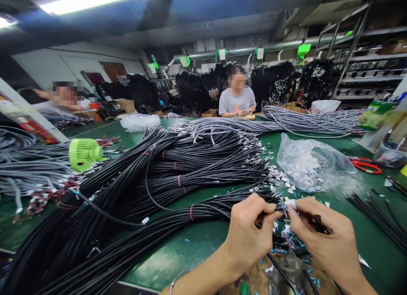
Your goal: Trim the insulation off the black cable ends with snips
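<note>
At the front right, my left hand [249, 229] pinches a black cable near its stripped end, where thin colored wires [282, 201] show. My right hand [326, 233] faces it from the right, thumb and forefinger closed on a small white piece [290, 203] close to those wires. Something dark lies under the curled fingers of that hand; its kind is hard to tell. Beside my left hand runs a bundle of black cables [203, 214] tied with a red band [191, 212]. Blue and white scraps are scattered below both hands.
More tied black cables [219, 172] and grey cables [235, 125] cover the green table [171, 257]. A clear plastic bag [318, 159] of white pieces lies beyond my right hand, near an orange-handled tool [367, 164]. A green fan [83, 154] stands left. A person [238, 95] sits opposite.
</note>
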